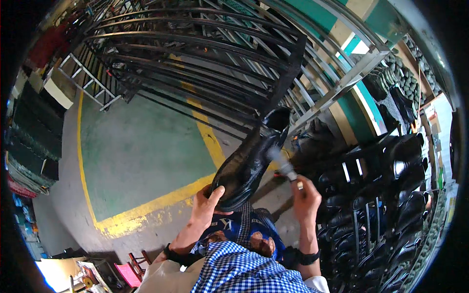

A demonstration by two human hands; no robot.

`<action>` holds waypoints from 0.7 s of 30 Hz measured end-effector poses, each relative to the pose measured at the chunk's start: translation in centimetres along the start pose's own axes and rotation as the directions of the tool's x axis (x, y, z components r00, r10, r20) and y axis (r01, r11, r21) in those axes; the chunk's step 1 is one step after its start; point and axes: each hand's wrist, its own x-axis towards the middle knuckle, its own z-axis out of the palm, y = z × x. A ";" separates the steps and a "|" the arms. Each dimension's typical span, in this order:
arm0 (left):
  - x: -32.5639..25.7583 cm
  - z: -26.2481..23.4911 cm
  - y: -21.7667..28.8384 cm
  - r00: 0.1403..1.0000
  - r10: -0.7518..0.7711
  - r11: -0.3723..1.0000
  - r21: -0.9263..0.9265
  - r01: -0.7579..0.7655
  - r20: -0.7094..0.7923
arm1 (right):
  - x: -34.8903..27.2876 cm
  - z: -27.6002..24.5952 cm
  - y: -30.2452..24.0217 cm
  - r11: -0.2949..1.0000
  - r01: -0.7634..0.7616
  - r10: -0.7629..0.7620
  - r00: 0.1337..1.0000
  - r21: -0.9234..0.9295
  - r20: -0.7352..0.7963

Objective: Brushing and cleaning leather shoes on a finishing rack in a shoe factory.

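Observation:
A glossy black leather boot (246, 163) is held out in front of me, tilted, with its toe toward me and its opening at the upper right. My left hand (205, 206) grips the toe end, thumb on top and the other fingers mostly hidden beneath. A small brush (284, 165) is in my right hand (306, 198), fingers closed round its handle. Its pale head, blurred by motion, is right at the boot's right side. Whether the bristles touch the leather I cannot tell.
Dark metal racks (205, 63) spread across the far side. A stand full of black boots (361, 210) is close on my right. Shelves of grey shoe lasts (403, 73) are beyond it. Dark stacked material (34, 127) lines the left. A pink stool (128, 274) stands lower left.

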 end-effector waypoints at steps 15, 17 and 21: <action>0.0 3.6 -2.9 0.978 -0.090 0.975 -0.185 0.126 0.188 | -2.4 4.9 -3.9 0.261 -0.627 0.447 0.753 0.734 0.484; -0.2 2.6 -3.1 0.898 -0.346 0.935 0.023 0.354 0.271 | -2.3 4.7 -3.5 0.262 -0.575 0.347 0.806 0.775 0.480; -0.4 2.0 -2.9 0.932 -0.266 0.956 0.188 0.224 0.246 | -2.8 4.5 -3.5 0.143 -0.549 0.295 0.818 0.823 0.494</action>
